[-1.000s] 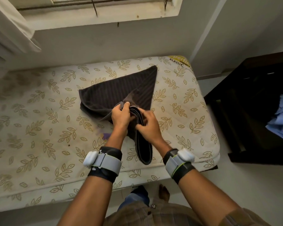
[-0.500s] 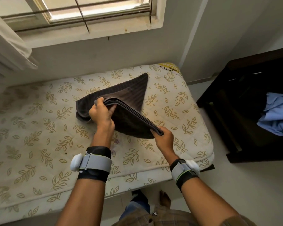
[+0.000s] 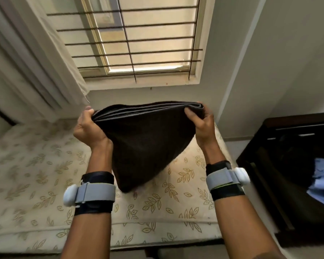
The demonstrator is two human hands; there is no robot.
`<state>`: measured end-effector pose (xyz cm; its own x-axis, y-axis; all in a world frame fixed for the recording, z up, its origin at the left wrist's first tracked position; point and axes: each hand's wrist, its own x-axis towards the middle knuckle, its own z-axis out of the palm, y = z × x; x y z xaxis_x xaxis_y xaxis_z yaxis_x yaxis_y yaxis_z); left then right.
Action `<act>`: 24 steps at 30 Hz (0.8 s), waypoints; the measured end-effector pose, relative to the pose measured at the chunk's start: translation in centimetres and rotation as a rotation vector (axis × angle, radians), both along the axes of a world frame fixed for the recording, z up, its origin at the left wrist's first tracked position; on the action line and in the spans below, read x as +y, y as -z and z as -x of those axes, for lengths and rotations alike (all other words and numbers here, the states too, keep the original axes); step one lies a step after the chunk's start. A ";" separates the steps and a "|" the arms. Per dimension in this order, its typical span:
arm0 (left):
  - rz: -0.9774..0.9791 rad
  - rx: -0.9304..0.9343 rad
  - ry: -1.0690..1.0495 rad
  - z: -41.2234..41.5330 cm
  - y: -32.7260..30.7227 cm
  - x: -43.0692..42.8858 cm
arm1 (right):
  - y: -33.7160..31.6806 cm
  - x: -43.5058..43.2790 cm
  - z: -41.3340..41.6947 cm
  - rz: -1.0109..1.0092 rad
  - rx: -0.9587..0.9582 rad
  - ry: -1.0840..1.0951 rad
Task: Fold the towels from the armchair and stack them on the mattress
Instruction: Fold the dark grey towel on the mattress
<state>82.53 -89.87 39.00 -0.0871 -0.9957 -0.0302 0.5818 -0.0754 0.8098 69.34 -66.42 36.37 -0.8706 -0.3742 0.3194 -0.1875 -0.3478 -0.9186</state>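
We now hold folded dark towel point(image 3: 148, 144) lifted off mattress point(image 3: 36, 165), no longer lying there. Left hand point(image 3: 86, 128) and right hand point(image 3: 202, 124) fingers pinch top corners. Next likely: final fold, set down.

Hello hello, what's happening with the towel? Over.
Left hand, right hand gripping folded dark brown towel. Held above leaf-patterned mattress. Nothing in the way.

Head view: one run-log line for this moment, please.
stage: folding | dark towel: folded, held above mattress | left hand: gripping left end | right hand: gripping right end
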 end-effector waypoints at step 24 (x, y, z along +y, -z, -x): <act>0.551 -0.607 0.183 14.2 -2.7 -18.3 | -4.7 -17.4 19.6 0.012 -0.197 -0.158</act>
<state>68.33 -108.17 41.72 -0.3744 -0.8534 0.3627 0.0503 0.3719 0.9269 49.78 -83.86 41.04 -0.8475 -0.5080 0.1539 0.0528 -0.3692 -0.9278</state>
